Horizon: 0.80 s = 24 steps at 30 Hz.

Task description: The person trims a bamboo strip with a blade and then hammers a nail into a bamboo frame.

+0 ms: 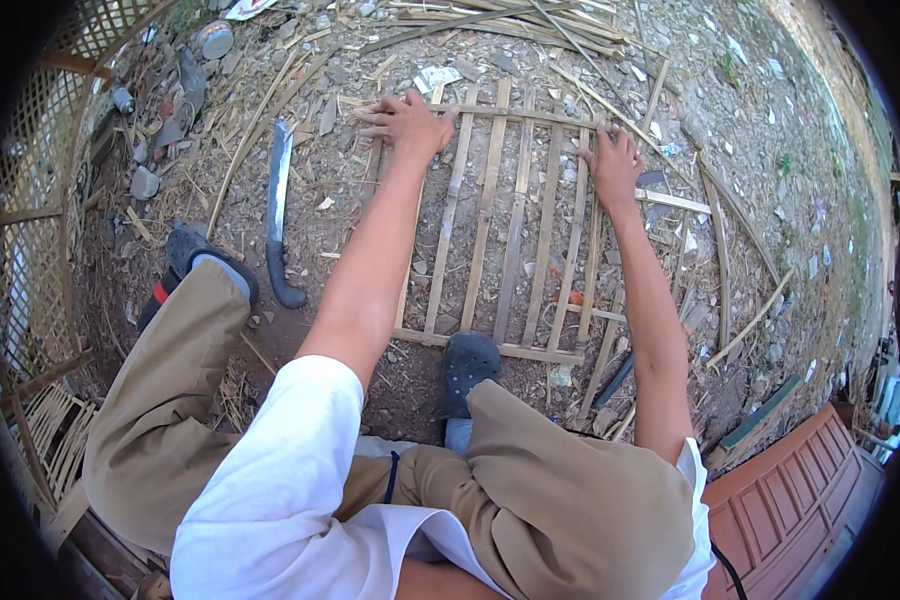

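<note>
White shirt (pixel 270 470) and brown trousers (pixel 590 500) are closest; beyond them a slatted frame (pixel 487 190) lies on the ground (pixel 370 250). Left hand (pixel 410 127) rests at its far crosspiece's (pixel 543 118) left end, fingers spread wide. Right hand (pixel 616 172) is at the right end, fingers bent; I cannot tell whether they grip. Slats run between the hands toward a dark shoe (pixel 470 365). Left of the frame lies a machete (pixel 279 190).

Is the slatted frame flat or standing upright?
Flat: the frame lies along the ground, left hand and right hand at its far strip.
</note>
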Available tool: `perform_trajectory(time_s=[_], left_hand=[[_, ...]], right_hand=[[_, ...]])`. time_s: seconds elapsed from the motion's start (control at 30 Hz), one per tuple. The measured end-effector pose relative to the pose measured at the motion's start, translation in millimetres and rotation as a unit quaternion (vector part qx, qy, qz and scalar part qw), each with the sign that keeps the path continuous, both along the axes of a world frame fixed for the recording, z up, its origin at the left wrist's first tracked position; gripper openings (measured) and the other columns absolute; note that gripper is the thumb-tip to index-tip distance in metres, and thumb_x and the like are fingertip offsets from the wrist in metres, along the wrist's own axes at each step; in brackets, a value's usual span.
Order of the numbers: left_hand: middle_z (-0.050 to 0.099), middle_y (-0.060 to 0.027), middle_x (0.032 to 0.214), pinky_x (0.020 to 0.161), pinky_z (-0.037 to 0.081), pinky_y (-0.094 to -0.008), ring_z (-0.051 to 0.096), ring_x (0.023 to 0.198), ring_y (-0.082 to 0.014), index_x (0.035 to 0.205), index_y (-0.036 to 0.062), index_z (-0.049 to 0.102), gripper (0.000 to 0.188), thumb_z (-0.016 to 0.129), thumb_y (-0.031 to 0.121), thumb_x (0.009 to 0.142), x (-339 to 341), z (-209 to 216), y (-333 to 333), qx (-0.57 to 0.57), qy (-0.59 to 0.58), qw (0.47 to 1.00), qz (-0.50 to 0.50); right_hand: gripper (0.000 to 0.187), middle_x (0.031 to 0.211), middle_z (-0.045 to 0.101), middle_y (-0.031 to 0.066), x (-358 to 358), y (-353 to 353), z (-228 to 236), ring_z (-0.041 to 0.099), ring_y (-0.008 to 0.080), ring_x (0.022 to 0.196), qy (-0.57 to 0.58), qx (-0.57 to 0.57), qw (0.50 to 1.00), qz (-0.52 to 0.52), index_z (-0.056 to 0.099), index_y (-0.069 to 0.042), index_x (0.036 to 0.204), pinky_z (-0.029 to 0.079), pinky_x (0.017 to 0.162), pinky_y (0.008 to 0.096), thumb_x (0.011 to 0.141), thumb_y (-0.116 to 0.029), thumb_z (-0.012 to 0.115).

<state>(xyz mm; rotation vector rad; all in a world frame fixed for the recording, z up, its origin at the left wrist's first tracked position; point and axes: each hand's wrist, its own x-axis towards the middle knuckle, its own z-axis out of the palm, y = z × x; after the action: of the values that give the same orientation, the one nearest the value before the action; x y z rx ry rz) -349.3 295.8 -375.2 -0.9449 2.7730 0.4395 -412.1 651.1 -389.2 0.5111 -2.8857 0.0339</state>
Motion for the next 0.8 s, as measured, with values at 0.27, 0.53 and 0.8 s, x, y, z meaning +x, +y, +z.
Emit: perform_trajectory(time_s=[0.27,0.53,0.8], left_hand=[[0.019,-0.0410,0.164,0.118,0.007,-0.0865,0.006,0.145,-0.0840,0.165,0.0078,0.025,0.113,0.066,0.080,0.088,-11.1,1.1,-11.8,0.014,-0.103,0.993,-0.047],[0.019,-0.0460,0.164,0.118,0.011,-0.0849,0.028,0.143,-0.0789,0.165,-0.0019,0.023,0.122,0.059,0.087,0.088,-10.6,-3.0,-29.3,0.025,-0.113,0.990,-0.078],[0.039,-0.0300,0.167,0.122,0.022,-0.0802,0.032,0.157,-0.0559,0.162,0.0055,0.046,0.102,0.067,0.076,0.091,-47.1,32.2,-68.0,0.059,-0.278,0.945,-0.164]], right_hand=[[0.074,0.161,0.042,0.0230,2.9,-4.8,6.8,0.042,0.0418,0.151,-0.003,-0.023,1.000,-0.011,0.048,-0.015,0.159,0.033,0.112,0.0707,0.097,-0.045,0.075],[0.060,0.146,0.056,0.0138,19.1,-20.3,20.8,0.051,0.0321,0.143,-0.045,-0.042,0.998,0.003,0.058,-0.031,0.153,0.034,0.112,0.0671,0.096,-0.028,0.078],[0.051,0.136,0.061,0.0077,13.5,-35.3,21.7,0.055,0.0290,0.138,-0.019,-0.042,0.999,-0.011,0.066,-0.032,0.146,0.039,0.106,0.0717,0.097,-0.020,0.074]])
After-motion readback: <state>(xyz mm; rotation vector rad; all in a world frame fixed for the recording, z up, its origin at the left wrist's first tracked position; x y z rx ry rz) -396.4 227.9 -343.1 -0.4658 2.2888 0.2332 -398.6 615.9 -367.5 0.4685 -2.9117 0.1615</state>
